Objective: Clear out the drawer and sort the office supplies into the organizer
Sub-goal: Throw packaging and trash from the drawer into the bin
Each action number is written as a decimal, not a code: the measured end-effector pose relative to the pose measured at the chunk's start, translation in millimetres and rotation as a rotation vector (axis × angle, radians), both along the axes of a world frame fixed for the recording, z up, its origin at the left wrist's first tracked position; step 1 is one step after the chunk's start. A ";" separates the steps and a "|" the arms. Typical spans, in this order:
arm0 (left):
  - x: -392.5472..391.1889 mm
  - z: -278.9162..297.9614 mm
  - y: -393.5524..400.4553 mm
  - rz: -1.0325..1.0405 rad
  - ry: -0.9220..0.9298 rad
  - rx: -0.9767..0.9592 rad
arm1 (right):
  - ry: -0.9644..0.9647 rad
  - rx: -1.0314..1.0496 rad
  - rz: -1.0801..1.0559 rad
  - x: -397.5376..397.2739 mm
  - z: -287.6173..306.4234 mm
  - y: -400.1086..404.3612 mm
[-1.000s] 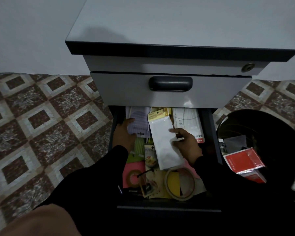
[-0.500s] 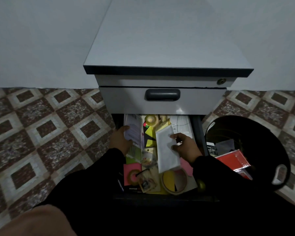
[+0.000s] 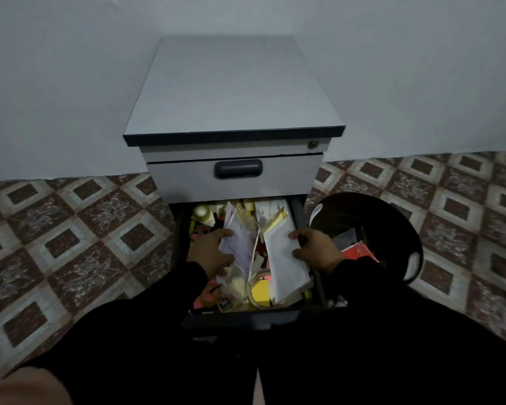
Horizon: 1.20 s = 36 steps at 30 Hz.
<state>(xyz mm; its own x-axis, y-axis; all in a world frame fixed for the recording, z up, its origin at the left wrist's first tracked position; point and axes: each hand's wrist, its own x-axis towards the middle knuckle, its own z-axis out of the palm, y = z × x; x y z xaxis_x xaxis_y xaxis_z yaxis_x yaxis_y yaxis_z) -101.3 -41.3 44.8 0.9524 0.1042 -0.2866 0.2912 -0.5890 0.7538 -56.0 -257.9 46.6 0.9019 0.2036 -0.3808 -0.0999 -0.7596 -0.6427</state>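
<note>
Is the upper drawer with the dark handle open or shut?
Shut. The upper drawer sits flush in the cabinet; only the lower drawer below is pulled out.

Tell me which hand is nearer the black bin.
Right. The right hand grips a white packet at the drawer's right edge, just beside the black bin. The left hand holds papers on the drawer's left side, farther from it.

Drawer (image 3: pixel 178 247): pulled open, crammed with supplies.
Left hand (image 3: pixel 209 249): a printed sheet (image 3: pixel 240 244) is gripped.
Right hand (image 3: pixel 316 249): a white packet (image 3: pixel 284 258) is gripped.
Bin (image 3: pixel 392 217): stood right of drawer.
</note>
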 end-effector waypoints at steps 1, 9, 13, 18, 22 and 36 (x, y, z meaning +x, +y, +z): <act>-0.4 3.3 -6.8 -0.007 -0.008 -0.009 | -0.005 0.003 -0.003 -2.2 3.6 -7.0; 2.8 29.6 -55.7 -0.077 -0.081 0.003 | -0.056 0.010 -0.090 -7.8 27.8 -63.6; 12.8 41.3 -83.7 -0.177 -0.126 0.067 | -0.067 -0.006 -0.137 -6.7 34.3 -89.7; 31.7 37.9 -119.2 -0.219 -0.093 0.025 | -0.088 -0.027 -0.195 -6.0 34.5 -121.6; 50.8 27.1 -146.4 -0.257 -0.053 0.035 | -0.067 -0.052 -0.242 1.7 27.8 -144.4; 110.5 -27.0 -203.3 -0.335 0.068 0.052 | 0.036 -0.092 -0.351 55.9 -16.1 -183.6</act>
